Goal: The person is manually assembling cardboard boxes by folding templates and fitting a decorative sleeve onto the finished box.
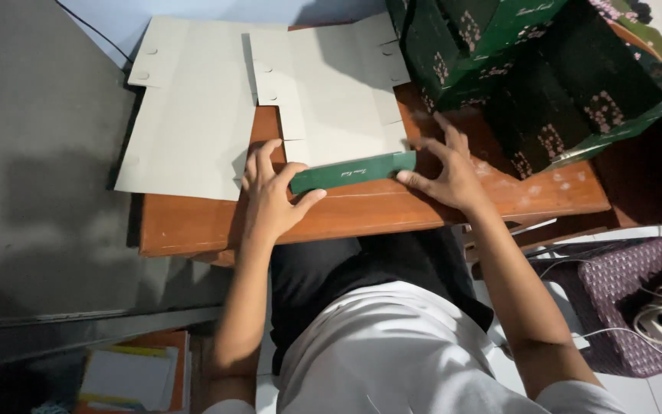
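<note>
Left hand (270,192) and right hand (450,172), fingers spread open, press the green folded flap (352,171) of a flat grey carton blank (331,92) at counter (392,211) centre. Assembled green boxes (530,69) stand far right.

**Green flap pressed down on the wooden table**

A flat, unfolded grey cardboard box blank (331,92) is laid across the brown wooden table (392,207). Its folded dark green flap (352,171) is pinned at the table's near side: the left hand (270,192) is spread over the flap's left end, the right hand (450,172) over its right end. Folded dark green boxes with pink flower print (530,69) are stacked at the table's far right corner.
</note>
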